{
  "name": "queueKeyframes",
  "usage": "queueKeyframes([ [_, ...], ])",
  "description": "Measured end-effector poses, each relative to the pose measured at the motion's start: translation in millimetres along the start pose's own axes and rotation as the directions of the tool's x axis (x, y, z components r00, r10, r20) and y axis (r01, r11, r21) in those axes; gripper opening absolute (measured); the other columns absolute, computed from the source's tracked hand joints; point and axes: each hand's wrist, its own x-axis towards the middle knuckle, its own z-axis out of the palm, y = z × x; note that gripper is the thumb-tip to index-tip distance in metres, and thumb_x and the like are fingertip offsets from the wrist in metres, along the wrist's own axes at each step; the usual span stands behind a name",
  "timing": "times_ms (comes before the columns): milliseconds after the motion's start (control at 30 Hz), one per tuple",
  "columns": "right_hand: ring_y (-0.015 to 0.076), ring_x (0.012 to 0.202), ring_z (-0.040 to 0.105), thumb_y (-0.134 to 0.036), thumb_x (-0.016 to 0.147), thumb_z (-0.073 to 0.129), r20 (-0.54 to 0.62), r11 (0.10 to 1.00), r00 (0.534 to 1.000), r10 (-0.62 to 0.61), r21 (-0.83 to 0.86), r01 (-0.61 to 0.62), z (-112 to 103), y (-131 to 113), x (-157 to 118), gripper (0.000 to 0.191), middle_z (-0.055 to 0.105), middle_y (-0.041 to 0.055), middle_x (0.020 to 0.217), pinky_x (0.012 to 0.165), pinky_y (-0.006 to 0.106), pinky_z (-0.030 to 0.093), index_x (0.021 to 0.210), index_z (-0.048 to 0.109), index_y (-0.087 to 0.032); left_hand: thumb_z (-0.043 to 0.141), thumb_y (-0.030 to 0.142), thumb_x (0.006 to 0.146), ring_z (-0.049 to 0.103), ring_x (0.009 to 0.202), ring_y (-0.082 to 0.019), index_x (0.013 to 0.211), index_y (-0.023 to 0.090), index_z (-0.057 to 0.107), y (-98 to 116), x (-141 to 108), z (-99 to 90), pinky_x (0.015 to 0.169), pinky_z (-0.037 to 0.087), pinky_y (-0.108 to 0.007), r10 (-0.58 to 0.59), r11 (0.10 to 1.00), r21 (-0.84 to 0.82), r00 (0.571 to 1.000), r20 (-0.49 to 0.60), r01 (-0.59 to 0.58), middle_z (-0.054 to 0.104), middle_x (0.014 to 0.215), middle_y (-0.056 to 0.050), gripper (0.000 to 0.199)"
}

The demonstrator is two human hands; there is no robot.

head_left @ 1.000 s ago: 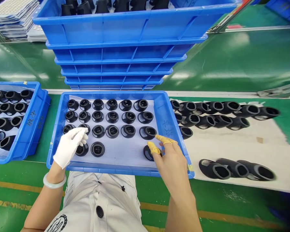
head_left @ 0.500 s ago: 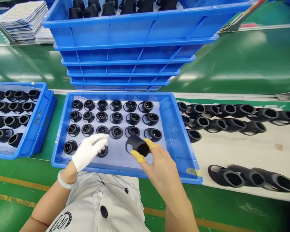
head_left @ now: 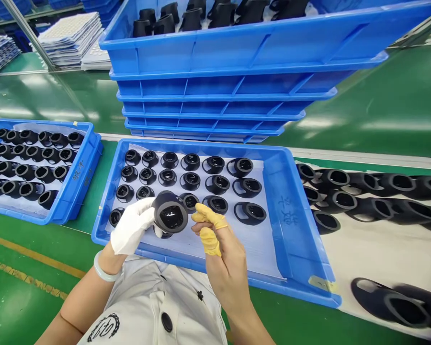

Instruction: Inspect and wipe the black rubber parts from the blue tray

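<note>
My left hand [head_left: 131, 227], in a white glove, grips a black cup-shaped part [head_left: 171, 214] over the near side of a blue tray [head_left: 303, 249]. The part's wide opening tilts toward me and shows a glossy dark inside. Just right of it is my right hand [head_left: 219, 239], with yellow finger cots on the thumb and a finger. Its fingers are bent and somewhat apart, not touching the part. Rows of similar black parts with loop handles [head_left: 249, 213] stand on white paper in the tray. The held part and left hand hide some of the front row.
A stack of blue trays [head_left: 215, 52] rises behind, its top one holding black parts. At the left stands another filled blue tray [head_left: 89, 158]. More black parts [head_left: 335, 200] lie on a pale sheet [head_left: 366, 244] at the right. Stacked white sheets [head_left: 70, 38] sit at the back left.
The black part has passed from my right hand to my left and turned its opening toward me. My right hand has let go. The view has shifted left.
</note>
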Motion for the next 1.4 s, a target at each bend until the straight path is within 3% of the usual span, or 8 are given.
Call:
queueKeyframes([
  [267, 0.0197, 0.088, 0.062, -0.051, 0.092, 0.047, 0.169, 0.911, 0.955, 0.244, 0.298, -0.285, 0.4, 5.0, 4.4, 0.044, 0.067, 0.008, 0.098, 0.076, 0.032, 0.053, 0.122, 0.059, -0.02, 0.062, 0.038, 0.077, 0.062, 0.067, -0.018, 0.099, 0.013, 0.068, 7.0, -4.5, 9.1, 0.065, 0.05, -0.029, 0.025, 0.98, 0.199, 0.995, -0.094, -0.006, 0.07, 0.08, -0.006, 0.034],
  [433, 0.0157, 0.069, 0.06, -0.044, 0.089, 0.055, 0.315, 0.829, 0.918, 0.242, 0.424, -0.364, -3.0, -2.2, 6.3, 0.028, 0.065, 0.002, 0.072, 0.066, 0.027, 0.05, 0.08, 0.066, -0.02, 0.06, 0.037, 0.079, 0.062, 0.097, -0.023, 0.093, 0.018, 0.071, 9.1, -5.1, 6.5, 0.087, 0.047, -0.031, 0.065, 0.955, 0.29, 0.998, -0.021, -0.057, 0.071, 0.1, -0.006, 0.026],
  [667, 0.0141, 0.048, 0.059, -0.043, 0.083, 0.062, 0.553, 0.328, 0.735, 0.392, 0.663, -0.673, 7.5, -9.7, 10.4, 0.032, 0.064, 0.0045, 0.053, 0.052, 0.024, 0.048, 0.067, 0.062, -0.016, 0.06, 0.036, 0.08, 0.04, 0.033, -0.008, 0.062, 0.014, 0.058, 0.9, 1.7, 10.8, 0.035, 0.03, -0.02, -0.282, 0.903, -0.288, 0.946, 0.163, 0.319, 0.05, 0.043, 0.002, 0.028],
  [833, 0.0087, 0.035, 0.05, -0.03, 0.07, 0.072, 0.641, -0.026, 0.563, 0.522, 0.671, -0.741, 23.6, 4.8, 11.1, 0.021, 0.062, -0.0001, 0.052, 0.037, 0.019, 0.042, 0.062, 0.06, -0.015, 0.054, 0.022, 0.086, 0.058, 0.052, -0.007, 0.073, 0.014, 0.057, 2.6, 5.9, 16.9, 0.047, 0.045, -0.014, -0.451, 0.647, -0.648, 0.887, 0.098, 0.401, 0.061, 0.062, 0.0, 0.016],
  [933, 0.0067, 0.032, 0.046, -0.025, 0.073, 0.066, 0.675, -0.086, 0.512, 0.531, 0.644, -0.76, 30.9, 9.8, 8.9, 0.02, 0.059, -0.0015, 0.049, 0.035, 0.017, 0.04, 0.058, 0.057, -0.015, 0.054, 0.027, 0.088, 0.06, 0.051, -0.009, 0.081, 0.012, 0.061, 1.8, 4.9, 17.2, 0.049, 0.047, -0.017, -0.442, 0.671, -0.617, 0.89, 0.113, 0.411, 0.063, 0.062, -0.002, 0.018],
  [1133, 0.0065, 0.03, 0.042, -0.036, 0.077, 0.06, 0.651, 0.088, 0.572, 0.5, 0.618, -0.781, 36.1, 13.1, 4.3, 0.031, 0.053, -0.0014, 0.045, 0.034, 0.018, 0.035, 0.055, 0.057, -0.014, 0.048, 0.051, 0.086, 0.047, 0.034, -0.01, 0.065, 0.01, 0.06, -2.3, 0.4, 18.2, 0.037, 0.035, -0.021, -0.209, 0.9, -0.355, 0.964, 0.163, 0.255, 0.056, 0.041, -0.005, 0.047],
  [1267, 0.0119, 0.038, 0.051, -0.037, 0.079, 0.057, 0.523, 0.406, 0.734, 0.432, 0.614, -0.677, 31.7, 12.8, 3.6, 0.027, 0.056, 0.0002, 0.046, 0.044, 0.023, 0.041, 0.062, 0.059, -0.015, 0.068, 0.047, 0.073, 0.048, 0.038, -0.01, 0.073, 0.015, 0.059, 2.8, -8.2, 17.9, 0.041, 0.038, -0.022, -0.107, 0.99, -0.096, 0.994, 0.002, 0.106, 0.058, 0.049, 0.0, 0.033],
  [1400, 0.0151, 0.058, 0.057, -0.026, 0.079, 0.056, 0.188, 0.749, 0.904, 0.385, 0.508, -0.425, 23.5, 12.8, 3.5, 0.012, 0.061, -0.0002, 0.062, 0.059, 0.027, 0.047, 0.075, 0.063, -0.018, 0.071, 0.031, 0.073, 0.054, 0.059, -0.012, 0.068, 0.016, 0.063, 10.1, -15.2, 17.4, 0.057, 0.045, -0.024, 0.136, 0.938, 0.34, 0.973, -0.187, -0.066, 0.061, 0.065, 0.0, 0.017],
])
